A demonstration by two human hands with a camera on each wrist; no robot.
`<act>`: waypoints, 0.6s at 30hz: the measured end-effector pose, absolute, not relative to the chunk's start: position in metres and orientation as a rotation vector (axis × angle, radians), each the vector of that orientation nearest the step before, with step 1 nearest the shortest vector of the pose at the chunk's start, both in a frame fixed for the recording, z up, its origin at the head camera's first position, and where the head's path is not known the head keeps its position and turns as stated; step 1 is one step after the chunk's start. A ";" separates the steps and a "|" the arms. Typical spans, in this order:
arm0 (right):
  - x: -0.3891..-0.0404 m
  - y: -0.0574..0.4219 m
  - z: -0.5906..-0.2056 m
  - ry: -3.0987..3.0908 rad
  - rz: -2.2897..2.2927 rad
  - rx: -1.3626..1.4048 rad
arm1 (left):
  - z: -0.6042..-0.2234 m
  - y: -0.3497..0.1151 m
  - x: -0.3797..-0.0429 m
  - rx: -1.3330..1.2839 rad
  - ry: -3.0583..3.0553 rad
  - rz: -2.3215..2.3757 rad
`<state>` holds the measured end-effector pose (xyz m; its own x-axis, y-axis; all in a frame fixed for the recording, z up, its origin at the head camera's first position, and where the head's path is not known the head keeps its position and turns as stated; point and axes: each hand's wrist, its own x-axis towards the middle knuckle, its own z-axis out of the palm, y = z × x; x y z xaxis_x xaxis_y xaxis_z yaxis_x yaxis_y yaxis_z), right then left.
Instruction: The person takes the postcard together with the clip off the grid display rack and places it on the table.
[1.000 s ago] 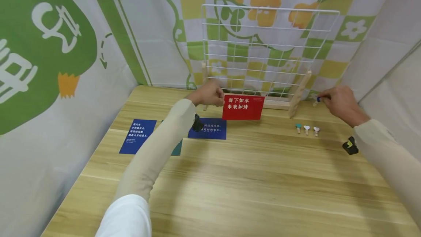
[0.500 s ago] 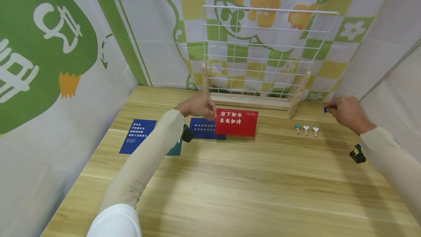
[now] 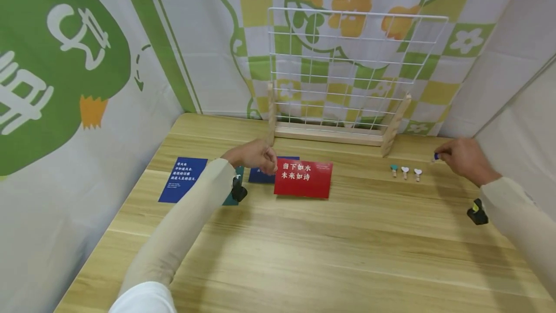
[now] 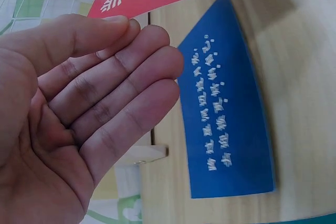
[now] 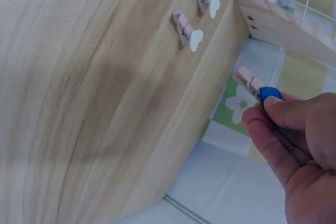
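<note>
A red card [image 3: 303, 178] with white writing is pinched at its left edge between the thumb and fingers of my left hand [image 3: 254, 155]. It overlaps a blue card [image 3: 260, 176] behind it in the head view. The left wrist view shows that blue card [image 4: 226, 108] flat on the table below the hand. My right hand [image 3: 466, 158] pinches a small wooden clothespin [image 5: 251, 83] by its blue heart end, with the clip end pointing away from the fingers. Several like clothespins with heart tops, one green [image 3: 394, 170] and two white [image 3: 405, 172], lie just left of it.
A white wire grid [image 3: 347, 62] stands upright in a wooden base [image 3: 330, 135] at the back of the table. Another blue card [image 3: 182, 177] lies at the left, with a teal card [image 3: 231, 198] partly hidden under my left forearm. Printed curtains surround the table.
My left hand has brought the red card down and left, away from the grid base. My right hand has shifted slightly right and nearer, carrying the blue-topped clothespin.
</note>
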<state>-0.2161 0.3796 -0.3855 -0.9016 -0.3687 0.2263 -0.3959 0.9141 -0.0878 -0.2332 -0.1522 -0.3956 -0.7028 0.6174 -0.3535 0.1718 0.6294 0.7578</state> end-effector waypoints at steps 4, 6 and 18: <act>-0.216 0.381 -0.387 -2.867 0.202 0.588 | -0.400 -0.156 -0.229 0.591 2.210 0.980; -0.215 0.380 -0.388 -2.877 0.208 0.583 | -0.401 -0.158 -0.227 0.577 2.193 0.990; -0.214 0.383 -0.396 -2.865 0.204 0.581 | -0.410 -0.172 -0.215 0.511 2.188 0.983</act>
<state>-0.2136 0.3826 -0.3960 -0.8999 -0.3691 0.2323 -0.3983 0.9125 -0.0932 -0.2152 -0.1717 -0.4099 -0.6948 0.5844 -0.4192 0.0748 0.6384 0.7661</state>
